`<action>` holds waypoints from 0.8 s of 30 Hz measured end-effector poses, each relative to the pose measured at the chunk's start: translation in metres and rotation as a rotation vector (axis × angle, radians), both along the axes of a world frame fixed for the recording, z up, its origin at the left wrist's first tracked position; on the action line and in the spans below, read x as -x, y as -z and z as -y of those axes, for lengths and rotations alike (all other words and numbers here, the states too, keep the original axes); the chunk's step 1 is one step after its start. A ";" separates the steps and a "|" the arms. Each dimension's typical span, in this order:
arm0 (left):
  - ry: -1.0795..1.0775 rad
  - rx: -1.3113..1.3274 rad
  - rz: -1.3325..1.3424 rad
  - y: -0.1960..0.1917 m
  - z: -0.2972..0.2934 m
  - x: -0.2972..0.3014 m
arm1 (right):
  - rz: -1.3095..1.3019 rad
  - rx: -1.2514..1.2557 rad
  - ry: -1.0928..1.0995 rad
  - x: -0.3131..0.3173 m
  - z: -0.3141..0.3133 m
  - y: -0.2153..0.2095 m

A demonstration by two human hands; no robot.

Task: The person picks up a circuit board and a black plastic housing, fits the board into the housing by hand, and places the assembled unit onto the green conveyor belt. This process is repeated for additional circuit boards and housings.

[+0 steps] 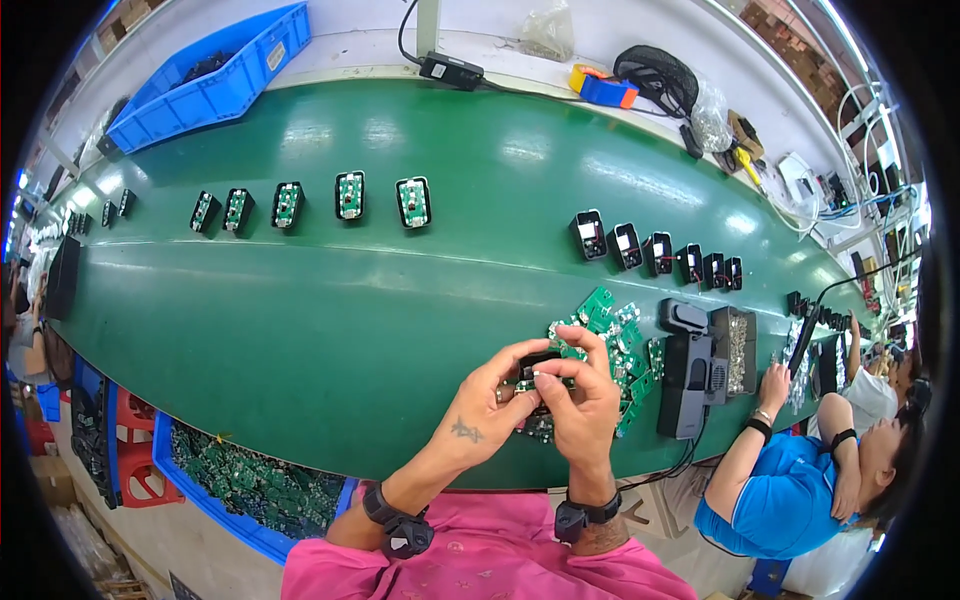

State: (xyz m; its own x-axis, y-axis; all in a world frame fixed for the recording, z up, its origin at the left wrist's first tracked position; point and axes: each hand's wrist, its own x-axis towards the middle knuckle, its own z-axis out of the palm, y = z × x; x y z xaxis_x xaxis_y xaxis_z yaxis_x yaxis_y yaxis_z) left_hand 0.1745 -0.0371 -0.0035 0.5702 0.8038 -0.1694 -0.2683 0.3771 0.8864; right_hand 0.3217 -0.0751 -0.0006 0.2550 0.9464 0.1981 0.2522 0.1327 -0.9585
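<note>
As I look along the bench (300,340), its glossy green top curving across the room and throwing back pale ceiling light, a matte black box (63,280) stands at its far left end. Below the near edge there, a red plastic stool (140,475) sits beside a blue tub (250,538) heaped with green circuit boards. Along the back edge rests a smooth-walled blue crate (190,113) with dark pieces inside and a white label (277,56) too small for me to read. Five open black cases (412,202), rounded rectangles each filled with a green board, make a spaced row on the bench. Near the front edge, the left hand (478,415) has its grip closed around a small black case (540,361), held just above the bench; the right hand (585,408) grasps it too, thumb pressed against it, fingers arched over. Touching distance beyond lies a loose pile of boards (630,370), flat, sharp-cornered and studded with parts. Farther back, six black cases (625,245) show white pieces and thin red wires, and a blue and orange plastic holder (603,88) sits on the pale ledge. Next come a dark grey boxy device (684,390) with a round grille and a metal tray (752,318) of small silvery bits. At far right, a co-worker in a blue shirt (770,500) sits by the bench.
</note>
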 end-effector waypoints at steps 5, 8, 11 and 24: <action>-0.275 -0.235 -0.019 0.001 -0.002 -0.007 | 0.437 -0.216 0.102 0.006 0.005 0.000; -0.361 -0.332 -0.071 -0.007 -0.001 -0.004 | 0.708 -0.312 0.293 0.016 0.000 0.000; -0.351 -0.440 -0.175 -0.018 -0.002 0.003 | 0.533 -0.227 0.157 0.014 0.000 -0.006; -0.294 -0.947 -0.448 -0.016 -0.017 0.009 | 0.640 -0.189 -0.080 0.003 -0.009 -0.025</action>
State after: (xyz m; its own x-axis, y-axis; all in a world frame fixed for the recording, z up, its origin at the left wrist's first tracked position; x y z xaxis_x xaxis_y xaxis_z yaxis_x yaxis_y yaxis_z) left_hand 0.1654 -0.0196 0.0126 0.3755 0.8122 0.4464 0.1834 -0.5373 0.8232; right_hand 0.3192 -0.0660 0.0240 -0.0370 0.8917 0.4511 0.7457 0.3252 -0.5816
